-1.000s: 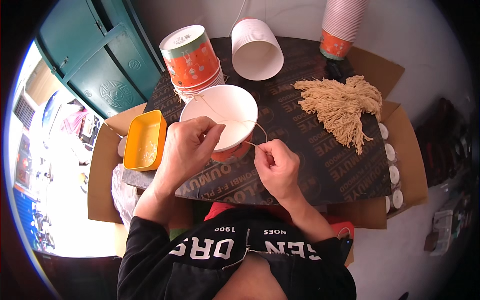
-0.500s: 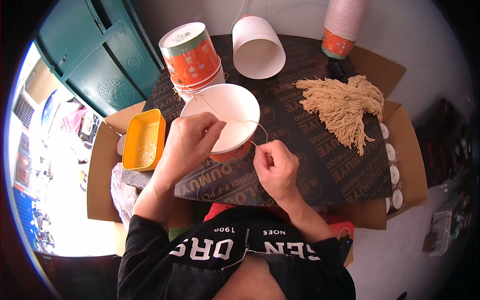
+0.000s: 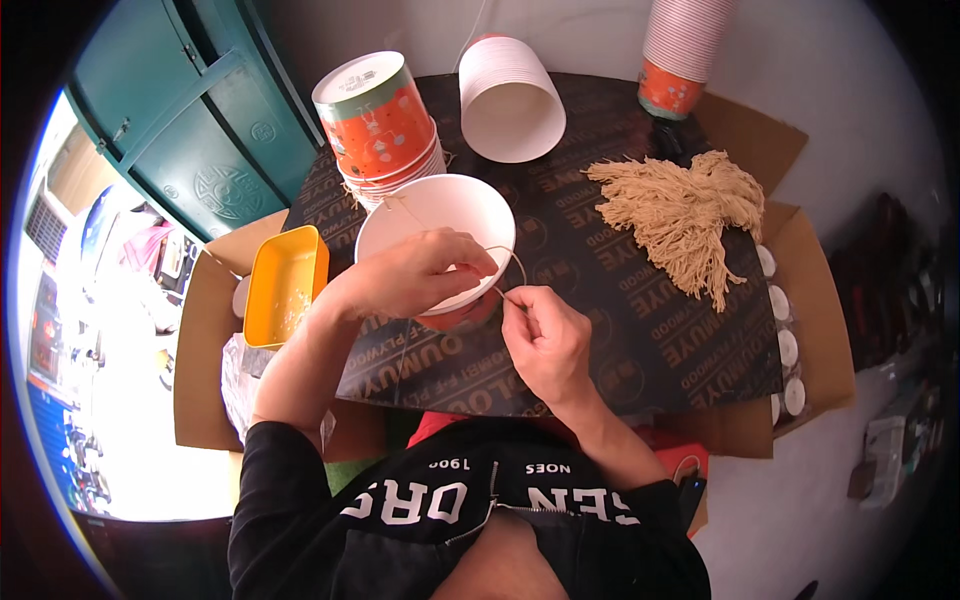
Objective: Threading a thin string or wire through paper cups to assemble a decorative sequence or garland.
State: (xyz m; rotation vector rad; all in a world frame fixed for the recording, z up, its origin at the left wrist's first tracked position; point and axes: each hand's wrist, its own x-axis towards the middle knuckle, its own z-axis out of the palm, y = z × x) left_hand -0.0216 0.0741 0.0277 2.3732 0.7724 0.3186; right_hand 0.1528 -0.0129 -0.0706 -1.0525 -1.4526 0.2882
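Observation:
A paper bucket (image 3: 440, 200), white inside and orange outside, stands tilted toward me near the table's front edge. My left hand (image 3: 425, 270) reaches across its near rim with curled fingers at the inner right wall; what the fingertips hold is hidden. Outside the rim, on the right, my right hand (image 3: 548, 340) pinches a thin beige cord (image 3: 520, 268). This cord arcs up over the bucket's right edge. Another bit of cord shows at the far left of the rim. Behind the bucket, a stack of upside-down buckets (image 3: 380, 125) has cord ends poking out.
A yellow tray (image 3: 325, 262) with small white bits sits at the left. Beige cords (image 3: 680, 205) lie bundled on the dark table (image 3: 630, 320) at right. Nested buckets (image 3: 500, 75) lie at the back; a tall stack (image 3: 680, 50) stands far right. Cardboard boxes (image 3: 825, 330) flank the table.
My left hand has moved right and its fingers now reach farther toward the bucket's right inner wall. The right hand keeps its pinch on the cord, slightly lower.

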